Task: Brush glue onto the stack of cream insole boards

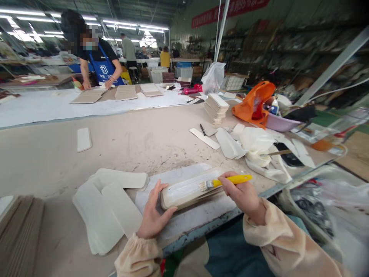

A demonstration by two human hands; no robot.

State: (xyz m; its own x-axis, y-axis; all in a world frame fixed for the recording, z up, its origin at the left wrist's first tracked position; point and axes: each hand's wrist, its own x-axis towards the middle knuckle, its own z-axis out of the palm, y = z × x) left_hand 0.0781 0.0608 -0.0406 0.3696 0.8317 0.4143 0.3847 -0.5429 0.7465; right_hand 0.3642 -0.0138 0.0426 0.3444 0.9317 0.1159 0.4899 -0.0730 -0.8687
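Note:
My right hand (240, 192) grips a yellow-handled paintbrush (235, 179), its pale bristles touching the top of a stack of long rounded boards (184, 191). A wet, whitish film shows on that upper board. At the stack's left end rests my left hand (157, 213), thumb and fingers spread around the corner. Beneath the stack lies a white paper sheet (210, 211). Close to my left hand, cream-coloured rounded pieces (106, 213) are fanned out on the table.
Tall stacked boards (21, 234) stand at the left edge. On the right are a glue-smeared white bag (256, 142), a phone (288, 154), a small stack of pieces (216, 108), an orange bag (253, 104) and a lilac basin (281, 122). Across the table a co-worker (100, 63) handles boards.

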